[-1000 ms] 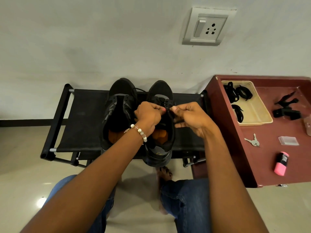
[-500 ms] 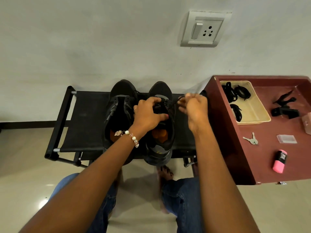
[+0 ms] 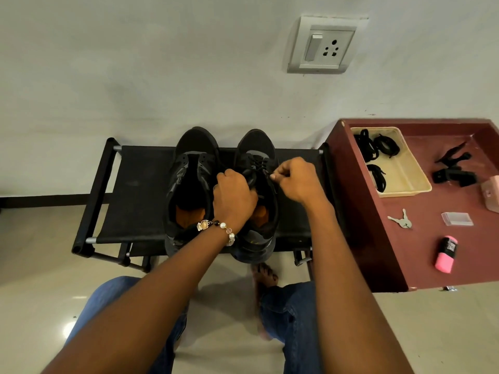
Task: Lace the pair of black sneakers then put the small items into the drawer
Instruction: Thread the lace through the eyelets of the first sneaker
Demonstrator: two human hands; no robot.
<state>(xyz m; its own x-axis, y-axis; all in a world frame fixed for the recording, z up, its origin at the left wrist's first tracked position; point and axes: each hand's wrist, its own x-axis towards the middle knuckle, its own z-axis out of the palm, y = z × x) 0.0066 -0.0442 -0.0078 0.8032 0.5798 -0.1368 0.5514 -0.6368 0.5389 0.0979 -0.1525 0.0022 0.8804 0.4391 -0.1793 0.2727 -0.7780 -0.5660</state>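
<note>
Black fabric rack (image 3: pixel 140 190) stood against the wall, widest thing in view. Both black sneakers sat side by side at the middle of the rack, toes to the wall, heels overhanging its near rail. Maroon cabinet top (image 3: pixel 421 255) lay just right of the rack, almost touching its right post.

Left sneaker (image 3: pixel 189 184) had bare eyelets and an open throat; no lace seen in it. Right sneaker (image 3: pixel 256 155) had lace crossings over its toe end only.

Left hand (image 3: pixel 235 195) rested on the right sneaker's throat, fingers curled over the tongue and lace (image 3: pixel 247 177), steadying it. Right hand (image 3: pixel 293 179) sat at that sneaker's right edge, thumb and forefinger pinching what looked like the lace end; the tip itself was too small to make out.

Judged step: lacing the right sneaker, early in the task. Next move likely calls for feeding the pinched end through the next free eyelet and drawing it snug while the other hand holds.

On the cabinet, right of the rack: beige tray (image 3: pixel 405 179) with coiled spare laces (image 3: pixel 378 147), black clips (image 3: pixel 453 171), pink marker (image 3: pixel 445 255), clear case (image 3: pixel 457 218), keys (image 3: pixel 402 220). No drawer was visible.

Room: bare fabric left of the sneakers; the right hand worked close to the cabinet's edge.
</note>
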